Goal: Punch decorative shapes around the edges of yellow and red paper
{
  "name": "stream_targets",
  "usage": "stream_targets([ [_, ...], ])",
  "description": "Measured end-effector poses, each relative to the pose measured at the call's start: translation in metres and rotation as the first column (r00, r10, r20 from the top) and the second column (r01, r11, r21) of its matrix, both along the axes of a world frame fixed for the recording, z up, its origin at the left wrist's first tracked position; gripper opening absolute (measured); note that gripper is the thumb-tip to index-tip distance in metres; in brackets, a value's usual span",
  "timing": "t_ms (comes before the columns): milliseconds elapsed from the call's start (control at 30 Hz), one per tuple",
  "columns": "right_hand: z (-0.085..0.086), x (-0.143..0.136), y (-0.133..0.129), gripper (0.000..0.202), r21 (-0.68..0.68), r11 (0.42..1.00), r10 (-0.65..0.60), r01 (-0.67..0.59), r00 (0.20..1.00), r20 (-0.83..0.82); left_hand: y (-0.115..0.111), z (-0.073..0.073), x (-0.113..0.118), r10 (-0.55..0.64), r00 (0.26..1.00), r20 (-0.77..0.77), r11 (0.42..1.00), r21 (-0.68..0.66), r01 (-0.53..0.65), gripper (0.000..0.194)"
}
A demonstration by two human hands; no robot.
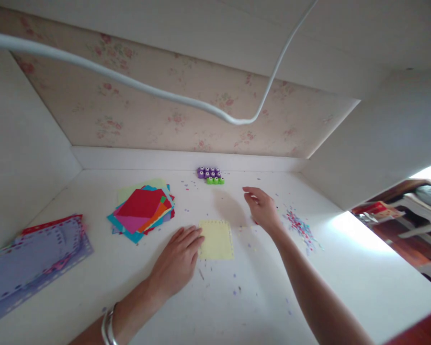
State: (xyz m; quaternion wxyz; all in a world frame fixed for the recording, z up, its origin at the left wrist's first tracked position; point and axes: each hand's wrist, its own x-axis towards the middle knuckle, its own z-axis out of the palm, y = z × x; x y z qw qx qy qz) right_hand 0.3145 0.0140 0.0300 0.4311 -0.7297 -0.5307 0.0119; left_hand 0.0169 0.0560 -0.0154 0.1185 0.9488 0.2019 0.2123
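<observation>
My left hand [181,256] lies flat, fingertips resting on the left edge of a pale yellow sheet of paper [215,239]. Small punched marks run along the sheet's top and right edges. To the right, my right hand [262,206] hovers over the white table with fingers bent and slightly apart; nothing shows between them. A bit of red [255,221] peeks out by its palm, too hidden to name. Near the back edge stand small purple craft punches [208,172] in rows, with green craft punches [215,180] in front of them.
Stacked coloured paper [140,206] lies left of centre. Lilac and red sheets with punched borders [32,258] are piled at far left. A heap of paper confetti [301,227] sits on the right, with scraps scattered around. A white cable [201,103] hangs across the view.
</observation>
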Motion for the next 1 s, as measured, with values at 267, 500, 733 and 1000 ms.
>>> stream_targets([
  [267,-0.002,-0.008,0.105,0.052,-0.397,0.912,0.23,-0.103,0.93,0.286,-0.005,0.014,-0.001,0.035,0.999,0.012,0.998,-0.057,-0.034,0.024],
  [500,-0.01,-0.006,0.117,0.04,-0.46,0.887,0.219,-0.047,0.919,0.328,-0.007,0.02,-0.003,0.053,0.998,-0.04,0.998,-0.019,-0.054,0.016],
  [733,-0.012,-0.013,0.093,0.031,-0.44,0.894,0.236,-0.083,0.922,0.306,-0.005,0.021,-0.001,0.03,0.999,0.015,0.997,-0.071,-0.029,0.016],
  [1000,-0.006,-0.029,0.068,0.028,-0.36,0.902,0.288,-0.236,0.953,0.098,-0.003,0.014,-0.001,-0.01,0.996,0.093,0.99,-0.137,0.022,0.024],
])
